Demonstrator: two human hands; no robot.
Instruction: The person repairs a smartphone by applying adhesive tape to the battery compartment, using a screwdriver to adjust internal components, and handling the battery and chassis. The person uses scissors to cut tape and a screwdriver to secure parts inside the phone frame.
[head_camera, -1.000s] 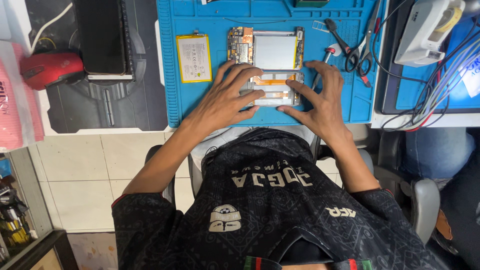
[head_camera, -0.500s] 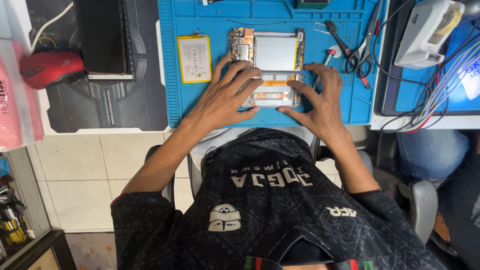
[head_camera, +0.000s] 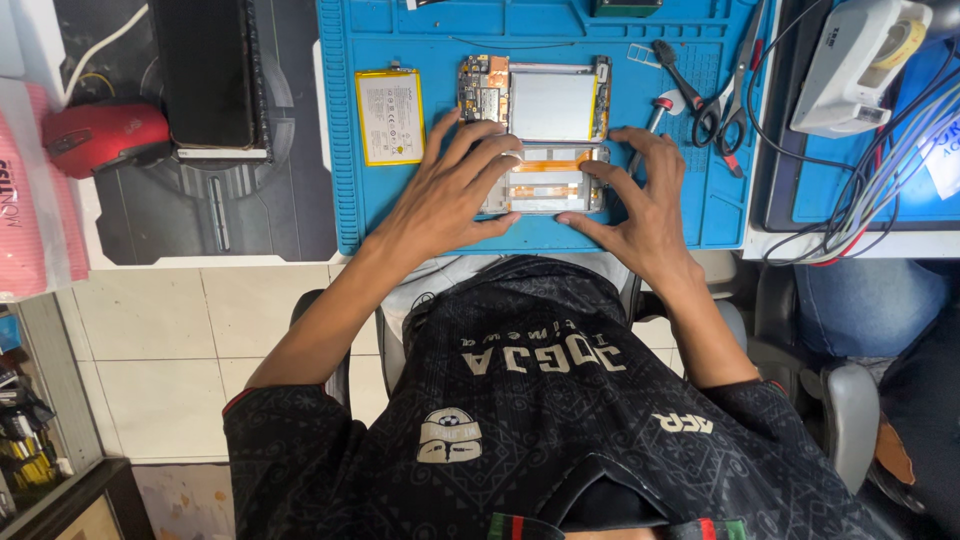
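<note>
Blue mat (head_camera: 400, 215) | both hands (head_camera: 450, 185) (head_camera: 640, 200) spread, apparently pressing opened phone (head_camera: 540, 130)

I find the head view bright and evenly lit from overhead. Shadows are short and soft beneath my left hand (head_camera: 455, 190) and right hand (head_camera: 645, 200) on the blue mat (head_camera: 420, 215). I note mild glare on the metal shield plate (head_camera: 553, 105). Focus is sharp at centre; the frame's edges bend slightly. I see no motion blur.
</note>
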